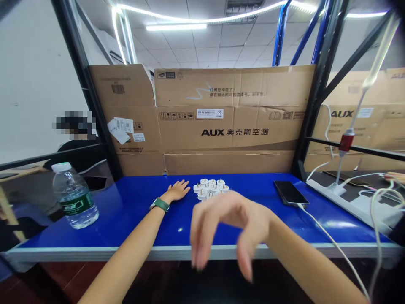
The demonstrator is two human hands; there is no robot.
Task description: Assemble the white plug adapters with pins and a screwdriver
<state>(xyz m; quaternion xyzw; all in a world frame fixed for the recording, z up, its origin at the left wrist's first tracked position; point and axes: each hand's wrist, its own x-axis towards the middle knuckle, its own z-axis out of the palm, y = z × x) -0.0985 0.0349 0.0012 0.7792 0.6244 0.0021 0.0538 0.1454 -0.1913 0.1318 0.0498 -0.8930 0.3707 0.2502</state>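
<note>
Several white plugs (211, 188) with metal pins pointing up stand close together on the blue tabletop (136, 223). Just left of them, my left hand (178, 190) rests flat on the surface, fingers spread, holding nothing; a green-banded watch (160, 204) is on its wrist. My right hand (223, 230) is raised close to the camera, in front of the plugs and over the table's front edge. Its fingers curve downward with a wide gap to the thumb, and nothing is between them. It hides the nearest part of the plug group.
A water bottle (75, 196) stands at the left. On the right lies a black phone (290, 193) with a white cable (335, 245), beside a power strip (351, 207). A cardboard panel (234, 145) closes off the back. Another person (79, 137) is beyond the left frame post.
</note>
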